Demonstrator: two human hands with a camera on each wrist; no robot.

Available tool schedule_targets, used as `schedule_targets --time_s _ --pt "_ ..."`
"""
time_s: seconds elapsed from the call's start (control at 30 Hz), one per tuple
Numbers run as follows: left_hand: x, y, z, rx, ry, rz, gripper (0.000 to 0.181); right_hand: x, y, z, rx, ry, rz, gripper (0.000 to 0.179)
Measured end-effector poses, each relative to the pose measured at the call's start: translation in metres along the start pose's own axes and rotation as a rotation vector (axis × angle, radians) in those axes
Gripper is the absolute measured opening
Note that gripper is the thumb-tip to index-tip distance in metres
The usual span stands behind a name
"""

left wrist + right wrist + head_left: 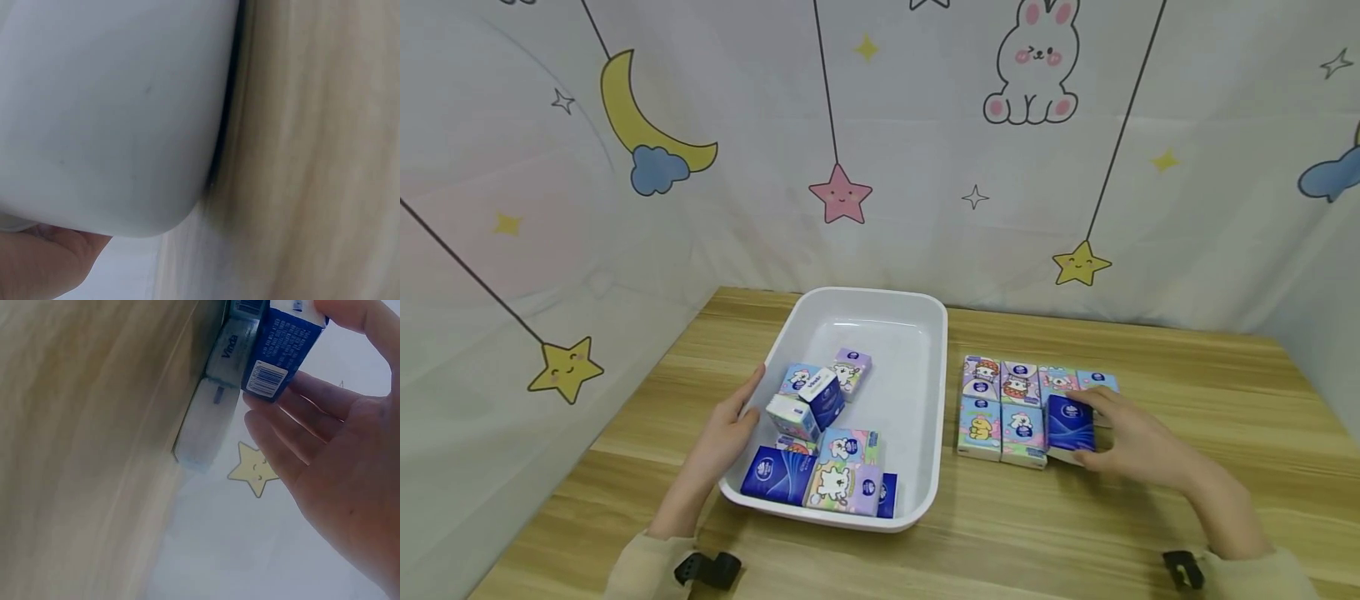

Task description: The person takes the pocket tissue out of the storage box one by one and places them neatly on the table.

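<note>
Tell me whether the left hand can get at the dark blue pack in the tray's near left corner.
Likely yes: nothing lies on the dark blue pack, and the left hand is close by at the left rim of the tray, which it would have to reach over.

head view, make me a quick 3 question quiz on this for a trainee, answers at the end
1. What colour is the pack held in the right grip? A) yellow B) blue C) green
2. True or false: the left grip is on the right side of the tub.
3. Fill in: the neat rows of packs lie on the ___.

Key: 1. B. 2. False; it is at the tub's left side. 3. Table.
</note>
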State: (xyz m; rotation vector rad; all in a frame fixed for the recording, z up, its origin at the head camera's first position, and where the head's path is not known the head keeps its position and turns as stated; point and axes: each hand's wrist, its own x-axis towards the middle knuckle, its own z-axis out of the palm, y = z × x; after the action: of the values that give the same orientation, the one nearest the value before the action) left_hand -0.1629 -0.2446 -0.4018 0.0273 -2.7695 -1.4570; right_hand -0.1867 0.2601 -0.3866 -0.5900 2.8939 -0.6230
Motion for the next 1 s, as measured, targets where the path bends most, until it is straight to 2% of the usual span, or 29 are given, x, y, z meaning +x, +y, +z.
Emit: schedule_targets --time_s 0.57,0.8,1.0 --pt "-0.001 0.001 0.0 -0.011 -0.006 -0.009 0.059 0.001 0.001 0.002 -0.056 0.01 -0.057 0.08" --pt "0.0 0.001 0.001 -0.013 -0.006 -0.013 0.058 0.003 0.003 0.009 -0.064 0.046 -0.115 0.078" --pt "0.001 -0.001 0.001 -0.012 0.009 0.01 0.059 0.004 0.004 0.011 -0.072 0.044 -0.121 0.077"
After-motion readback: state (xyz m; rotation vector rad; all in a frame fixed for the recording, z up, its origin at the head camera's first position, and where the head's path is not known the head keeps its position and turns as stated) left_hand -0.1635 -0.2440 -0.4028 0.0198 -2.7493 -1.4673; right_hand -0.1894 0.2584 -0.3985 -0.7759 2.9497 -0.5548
